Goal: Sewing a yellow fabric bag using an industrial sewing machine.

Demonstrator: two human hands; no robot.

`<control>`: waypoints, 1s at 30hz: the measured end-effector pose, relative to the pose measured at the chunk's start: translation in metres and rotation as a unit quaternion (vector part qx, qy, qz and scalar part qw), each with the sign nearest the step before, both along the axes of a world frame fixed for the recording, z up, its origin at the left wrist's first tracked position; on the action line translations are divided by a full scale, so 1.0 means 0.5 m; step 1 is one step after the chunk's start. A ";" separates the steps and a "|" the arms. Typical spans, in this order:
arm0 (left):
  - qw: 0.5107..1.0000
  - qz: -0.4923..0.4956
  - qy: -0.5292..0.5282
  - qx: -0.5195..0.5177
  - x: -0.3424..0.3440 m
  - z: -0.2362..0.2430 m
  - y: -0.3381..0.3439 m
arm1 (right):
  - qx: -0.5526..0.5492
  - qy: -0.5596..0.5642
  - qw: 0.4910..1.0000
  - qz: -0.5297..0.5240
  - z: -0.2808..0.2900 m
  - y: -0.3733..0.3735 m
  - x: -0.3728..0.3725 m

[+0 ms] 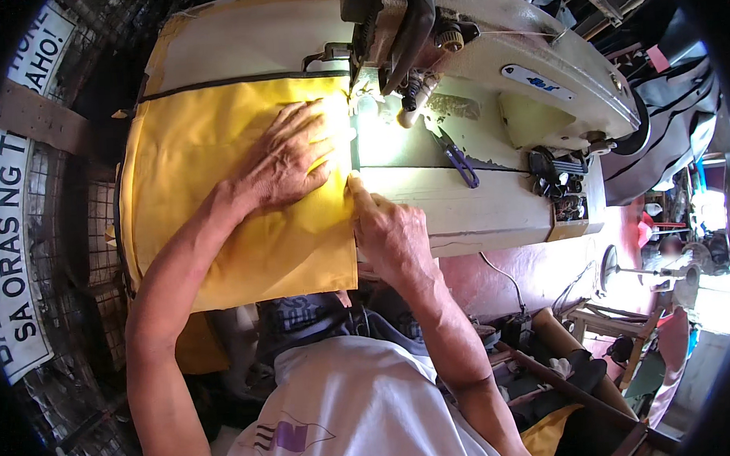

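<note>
We're resting our left grip (285, 160) flat on yellow fabric (260, 253), our right grip (391, 235) curling at its right edge, pinch unclear. We're judging it light, supple, best edge-held.

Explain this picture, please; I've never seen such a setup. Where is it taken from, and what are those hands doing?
No robot here: a person works bare-handed. A fisheye camera worn on the head looks down, so straight edges bend near the rim. The left grip, simply a hand, lies spread on yellow fabric. The right grip is at the fabric's right edge; whether it pinches is hard to tell. A sewing machine stands on the pale worktop, with purple-handled snips lying nearby.
</note>
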State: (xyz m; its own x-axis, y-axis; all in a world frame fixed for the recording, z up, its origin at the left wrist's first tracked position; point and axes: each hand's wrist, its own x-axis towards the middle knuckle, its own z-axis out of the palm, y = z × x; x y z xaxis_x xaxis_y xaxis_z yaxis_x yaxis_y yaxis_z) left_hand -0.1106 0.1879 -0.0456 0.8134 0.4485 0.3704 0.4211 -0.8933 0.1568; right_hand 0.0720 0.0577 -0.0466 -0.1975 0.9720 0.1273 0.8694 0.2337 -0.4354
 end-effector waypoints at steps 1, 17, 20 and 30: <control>1.000 0.003 -0.003 -0.010 0.001 0.003 0.010 | 0.007 0.000 1.000 0.000 -0.005 0.012 0.004; 0.998 -0.052 -0.025 0.013 -0.005 -0.028 0.090 | 0.013 0.001 1.000 -0.021 -0.004 0.074 0.008; 0.999 -0.047 -0.027 0.001 -0.009 -0.031 0.098 | 0.023 0.019 0.999 -0.026 -0.006 0.078 0.008; 0.994 -0.001 0.083 -0.068 -0.046 0.023 -0.250 | -0.028 0.162 0.968 -0.191 -0.006 -0.079 -0.008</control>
State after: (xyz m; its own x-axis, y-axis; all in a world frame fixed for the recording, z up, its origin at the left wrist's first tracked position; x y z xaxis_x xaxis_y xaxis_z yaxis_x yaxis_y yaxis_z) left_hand -0.1334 0.0630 -0.0341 0.8595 0.4831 0.1670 0.4493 -0.8698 0.2038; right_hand 0.0681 0.0181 -0.0498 0.2192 0.9733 0.0676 0.7036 -0.1096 -0.7021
